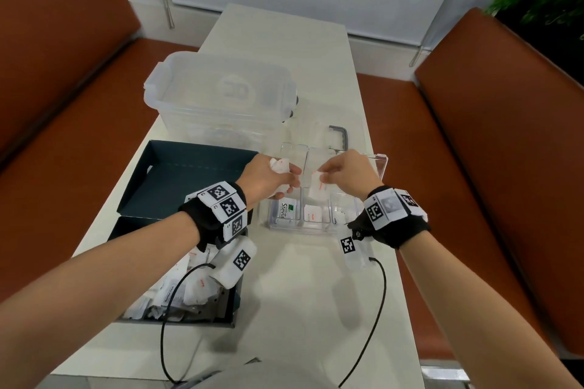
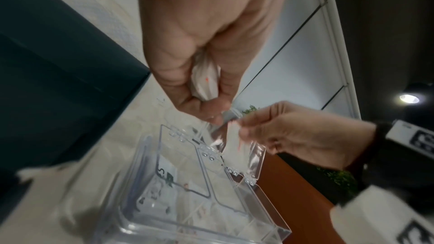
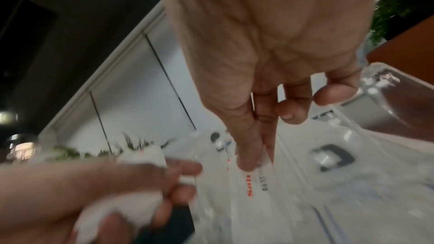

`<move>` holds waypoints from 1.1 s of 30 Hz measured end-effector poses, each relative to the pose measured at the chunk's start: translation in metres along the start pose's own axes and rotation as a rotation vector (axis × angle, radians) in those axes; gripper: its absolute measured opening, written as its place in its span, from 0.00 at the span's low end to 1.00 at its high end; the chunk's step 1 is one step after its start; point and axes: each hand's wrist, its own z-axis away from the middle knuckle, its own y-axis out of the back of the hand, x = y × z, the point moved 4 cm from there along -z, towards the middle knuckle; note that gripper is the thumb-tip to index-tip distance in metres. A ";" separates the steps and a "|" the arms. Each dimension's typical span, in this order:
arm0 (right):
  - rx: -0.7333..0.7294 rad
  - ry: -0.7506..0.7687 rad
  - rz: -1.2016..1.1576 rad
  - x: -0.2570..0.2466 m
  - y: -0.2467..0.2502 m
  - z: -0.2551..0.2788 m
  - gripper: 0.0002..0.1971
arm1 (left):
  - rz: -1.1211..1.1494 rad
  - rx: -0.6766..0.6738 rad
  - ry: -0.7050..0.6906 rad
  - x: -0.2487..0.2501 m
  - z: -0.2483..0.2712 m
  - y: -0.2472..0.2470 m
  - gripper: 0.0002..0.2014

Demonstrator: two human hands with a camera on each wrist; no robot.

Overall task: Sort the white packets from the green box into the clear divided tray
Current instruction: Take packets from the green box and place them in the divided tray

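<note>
My left hand (image 1: 278,175) grips a bunch of white packets (image 1: 279,165) (image 2: 205,83) (image 3: 131,205) above the left edge of the clear divided tray (image 1: 380,164) (image 2: 270,203). My right hand (image 1: 339,174) pinches one white salt packet (image 1: 317,188) (image 3: 254,183) (image 2: 232,136) by its top, hanging over the tray's middle column. Near compartments hold a Stevia packet (image 1: 287,210) and a salt packet (image 1: 313,215). The green box (image 1: 230,297) at near left holds several white packets (image 1: 189,287).
The green box's lid (image 1: 189,174) lies open behind it. A large clear lidded container (image 1: 221,95) stands at the back of the white table (image 1: 300,294). A grey handle (image 1: 339,134) lies beyond the tray. Orange benches (image 1: 505,167) flank the table. Cables (image 1: 376,319) trail from both wrists.
</note>
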 end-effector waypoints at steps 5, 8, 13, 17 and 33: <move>-0.094 -0.093 0.269 0.013 -0.038 0.005 0.09 | 0.052 0.036 0.018 0.001 -0.004 0.010 0.08; -0.067 -0.072 0.427 0.013 -0.051 0.008 0.09 | 0.084 0.034 0.018 0.002 -0.002 0.010 0.08; -0.075 0.041 0.697 0.016 -0.066 0.011 0.15 | 0.094 0.027 0.027 0.000 0.000 0.009 0.08; -0.112 0.081 0.730 0.018 -0.069 0.011 0.18 | 0.092 0.023 0.031 0.000 -0.001 0.007 0.09; 0.192 0.059 0.168 -0.003 -0.024 0.018 0.14 | 0.533 -0.096 0.261 0.000 0.001 -0.002 0.14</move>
